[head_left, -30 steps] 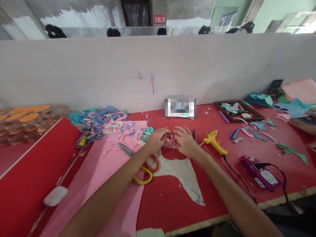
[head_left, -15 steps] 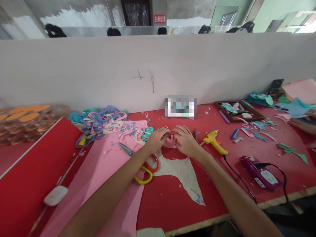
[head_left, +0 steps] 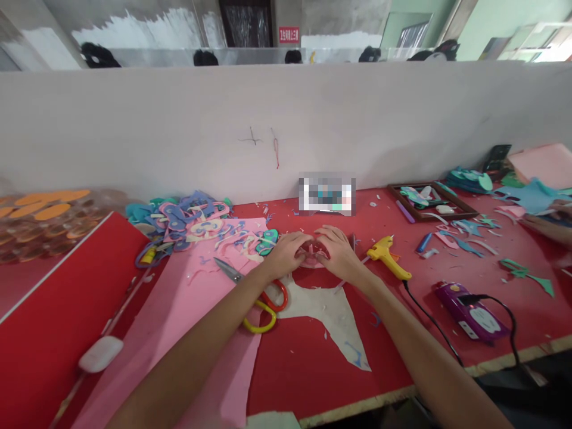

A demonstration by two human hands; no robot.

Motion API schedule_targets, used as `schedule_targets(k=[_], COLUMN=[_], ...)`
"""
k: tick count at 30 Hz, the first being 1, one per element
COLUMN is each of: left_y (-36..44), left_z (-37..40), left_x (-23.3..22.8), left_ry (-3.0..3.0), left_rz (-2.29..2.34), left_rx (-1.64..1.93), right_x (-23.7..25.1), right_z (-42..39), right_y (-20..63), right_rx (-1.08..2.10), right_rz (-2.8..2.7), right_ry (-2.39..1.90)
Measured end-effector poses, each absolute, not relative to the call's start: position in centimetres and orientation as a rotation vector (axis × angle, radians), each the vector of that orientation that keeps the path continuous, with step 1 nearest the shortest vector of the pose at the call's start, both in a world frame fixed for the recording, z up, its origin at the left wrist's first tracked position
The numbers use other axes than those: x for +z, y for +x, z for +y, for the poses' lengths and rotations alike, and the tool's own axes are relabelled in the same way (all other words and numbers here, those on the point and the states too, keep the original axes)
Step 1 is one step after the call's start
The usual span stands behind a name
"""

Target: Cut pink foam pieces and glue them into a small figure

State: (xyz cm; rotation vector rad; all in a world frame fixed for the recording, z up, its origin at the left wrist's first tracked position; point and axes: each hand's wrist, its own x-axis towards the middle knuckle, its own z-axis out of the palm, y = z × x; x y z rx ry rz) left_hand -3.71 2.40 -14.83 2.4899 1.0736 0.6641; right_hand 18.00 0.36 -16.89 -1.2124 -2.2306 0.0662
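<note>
Near the middle of the red table, my left hand (head_left: 286, 255) and my right hand (head_left: 340, 253) curl toward each other around a small pink foam piece (head_left: 313, 263). Fingers of both hands close on its two sides, and they hide much of it. Scissors (head_left: 239, 275) with one red and one yellow handle lie under and beside my left forearm. A cream foam offcut (head_left: 308, 301) spreads just below the hands. To the right of my right hand rests a yellow glue gun (head_left: 388, 256) with a black cord.
Cut foam shapes (head_left: 185, 217) pile up at the left on a pink foam sheet (head_left: 179, 322). A purple power box (head_left: 471, 313) and a brown frame (head_left: 467, 213) stand right. A white earbud case (head_left: 100, 354) lies left. Another person's hand (head_left: 552, 226) shows at the right edge.
My right hand's fingers have lowered and curled closer round the pink foam piece. My left hand has shifted only slightly.
</note>
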Motion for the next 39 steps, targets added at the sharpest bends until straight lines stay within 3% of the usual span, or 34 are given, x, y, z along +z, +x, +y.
schedule_targets(k=[39], left_y=[-3.6], left_z=[2.4], left_x=[-14.9], left_ry=[2.476], left_rz=[1.012], left_rx=[0.59], right_x=[-15.7], right_z=[0.1], right_y=[18.4], right_rx=[0.246], right_rz=[-2.326], right_ry=[-1.163])
